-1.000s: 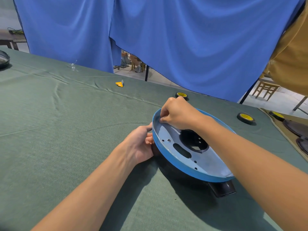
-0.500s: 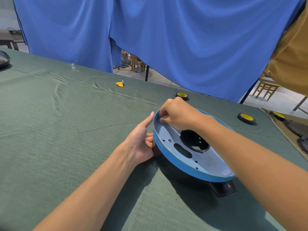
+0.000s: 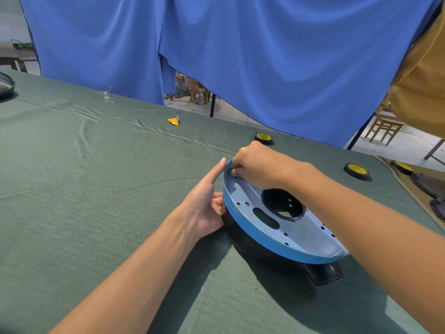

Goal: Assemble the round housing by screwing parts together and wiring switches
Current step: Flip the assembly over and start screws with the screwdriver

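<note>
There, beyond housing (image 3: 308,237), illegible roll label (image 3: 356,168).

Housing (image 3: 277,227): smooth painted metal; tablecloth (image 3: 96,189): matt fabric.

Bare-armed: left hand (image 3: 204,209), right hand (image 3: 261,168)

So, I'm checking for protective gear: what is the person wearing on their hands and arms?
Nothing visible: left hand and right hand are bare, without gloves, rings or watch; both forearms are uncovered to the frame's edge, no sleeve in view.
</note>
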A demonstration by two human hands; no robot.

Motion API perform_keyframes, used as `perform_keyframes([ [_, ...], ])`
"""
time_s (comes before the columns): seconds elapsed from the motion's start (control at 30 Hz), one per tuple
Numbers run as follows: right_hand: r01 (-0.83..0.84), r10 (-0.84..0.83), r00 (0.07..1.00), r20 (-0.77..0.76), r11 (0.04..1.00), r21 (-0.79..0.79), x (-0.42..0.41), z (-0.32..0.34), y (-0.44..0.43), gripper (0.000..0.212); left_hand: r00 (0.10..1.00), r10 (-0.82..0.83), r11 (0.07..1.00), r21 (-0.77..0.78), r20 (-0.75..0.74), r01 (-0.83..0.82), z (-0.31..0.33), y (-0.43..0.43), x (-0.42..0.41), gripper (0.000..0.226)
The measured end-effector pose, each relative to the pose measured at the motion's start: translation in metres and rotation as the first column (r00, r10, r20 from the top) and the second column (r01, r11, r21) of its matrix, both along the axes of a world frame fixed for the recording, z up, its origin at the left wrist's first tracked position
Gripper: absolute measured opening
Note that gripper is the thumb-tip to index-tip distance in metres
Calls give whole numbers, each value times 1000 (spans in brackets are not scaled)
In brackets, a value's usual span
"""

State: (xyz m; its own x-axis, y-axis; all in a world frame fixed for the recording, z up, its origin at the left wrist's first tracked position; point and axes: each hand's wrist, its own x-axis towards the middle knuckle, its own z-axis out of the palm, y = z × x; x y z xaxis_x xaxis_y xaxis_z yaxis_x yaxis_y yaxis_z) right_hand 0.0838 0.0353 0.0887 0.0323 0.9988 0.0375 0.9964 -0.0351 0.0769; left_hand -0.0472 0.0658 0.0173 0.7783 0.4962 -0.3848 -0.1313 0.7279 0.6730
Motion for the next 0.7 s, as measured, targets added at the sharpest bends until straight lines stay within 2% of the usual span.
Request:
perform_keyframes([
  [0.2,-36,37,998,-42,999,9,1,2,-3,19,1000,2,1000,22,-18,-1,-2,3,1,53],
  [0.53,-41,41,998,39,999,-4,-1,-1,2,15,1000,7,1000,-3,-10,-7,-1,1,1,51],
  [0.7,-38,38,996,76,999,-12,-1,-5,3,20,999,31,999,14,-43,-30,-2,2,1,53],
])
